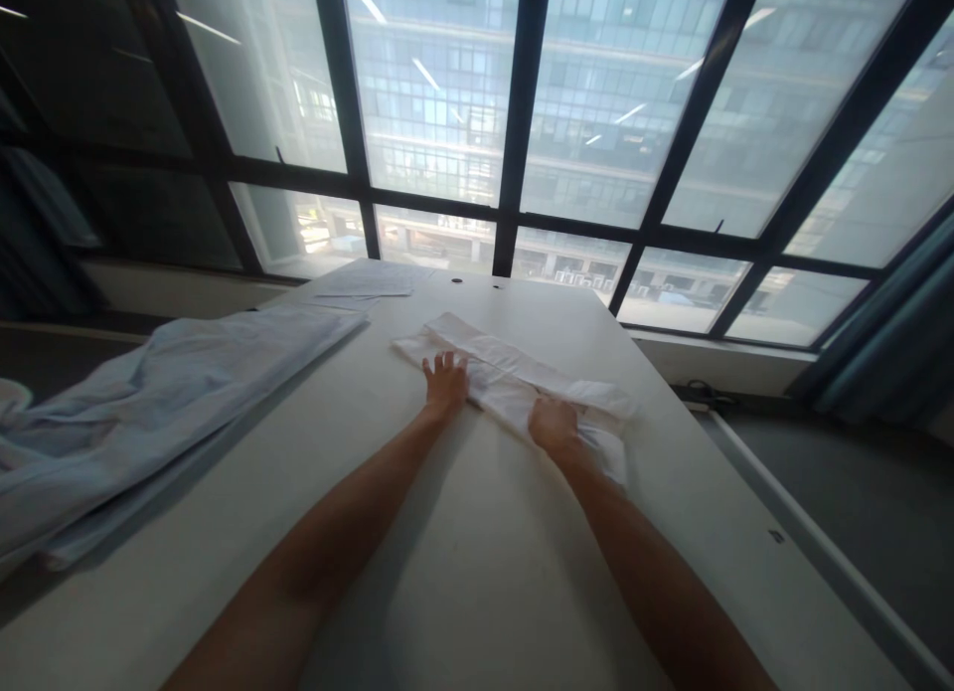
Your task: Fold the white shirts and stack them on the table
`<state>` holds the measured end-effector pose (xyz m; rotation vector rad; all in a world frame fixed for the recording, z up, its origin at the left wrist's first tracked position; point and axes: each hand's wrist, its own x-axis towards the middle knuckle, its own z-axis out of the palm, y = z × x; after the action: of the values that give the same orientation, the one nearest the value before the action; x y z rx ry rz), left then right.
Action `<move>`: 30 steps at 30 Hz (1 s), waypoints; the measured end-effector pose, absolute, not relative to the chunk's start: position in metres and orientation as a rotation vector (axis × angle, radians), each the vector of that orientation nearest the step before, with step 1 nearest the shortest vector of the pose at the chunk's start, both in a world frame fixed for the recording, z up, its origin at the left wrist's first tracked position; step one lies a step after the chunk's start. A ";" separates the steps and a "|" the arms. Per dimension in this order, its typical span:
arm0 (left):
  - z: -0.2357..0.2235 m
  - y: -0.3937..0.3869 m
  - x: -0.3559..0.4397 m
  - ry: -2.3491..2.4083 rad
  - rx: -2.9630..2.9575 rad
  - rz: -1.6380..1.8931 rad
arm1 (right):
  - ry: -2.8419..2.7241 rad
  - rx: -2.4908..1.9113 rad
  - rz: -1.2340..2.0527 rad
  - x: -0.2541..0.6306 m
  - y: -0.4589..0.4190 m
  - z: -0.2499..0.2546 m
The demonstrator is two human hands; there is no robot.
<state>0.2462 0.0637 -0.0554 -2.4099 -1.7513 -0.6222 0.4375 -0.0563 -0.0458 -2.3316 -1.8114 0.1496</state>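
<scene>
A white cloth [507,358], folded into a long strip, lies slantwise across the middle of the table; what kind of garment it may be, I cannot tell. On its left part rests my left hand [447,383], palm down with the fingers spread. My right hand [553,423] is closed at the cloth's near edge, further right, and the fabric bunches around the fingers. The cloth's right end [615,413] looks slightly blurred.
The white table [477,572] stretches toward a tall window [507,154] with dark frames. Along its left side lies a heap of white garments [149,403], with flat white sheets [365,281] behind it. A blue curtain [879,323] hangs at the right.
</scene>
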 end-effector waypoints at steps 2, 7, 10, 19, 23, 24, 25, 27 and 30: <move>-0.049 0.054 0.250 -1.744 -2.441 -0.627 | -1.853 -2.304 0.121 0.425 -0.058 -0.039; -0.051 0.007 0.282 -1.857 -2.566 -0.430 | -1.953 -1.943 0.236 0.448 -0.048 -0.016; -0.066 -0.020 0.308 -1.867 -2.622 -0.339 | -2.013 -1.697 0.168 0.479 -0.039 -0.021; -0.071 0.032 0.292 -1.400 -2.952 -0.264 | -2.183 -1.941 0.056 0.465 -0.047 -0.068; -0.065 0.048 0.275 -1.193 -3.056 -0.352 | -2.027 -2.193 -0.039 0.433 -0.055 -0.052; -0.065 0.046 0.275 -1.199 -3.053 -0.375 | -1.987 -2.219 -0.061 0.428 -0.055 -0.049; -0.065 0.043 0.276 -1.232 -3.038 -0.393 | -1.957 -2.233 -0.071 0.425 -0.055 -0.048; -0.068 0.034 0.282 -1.370 -2.967 -0.404 | -1.924 -2.240 -0.039 0.423 -0.053 -0.048; -0.074 0.023 0.291 -1.550 -2.834 -0.387 | -1.858 -2.228 0.068 0.428 -0.045 -0.055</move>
<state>0.2911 0.0233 -0.0736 -2.8335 -1.5502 -0.3871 0.4278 -0.0448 -0.0549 -2.2275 -1.8581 0.0683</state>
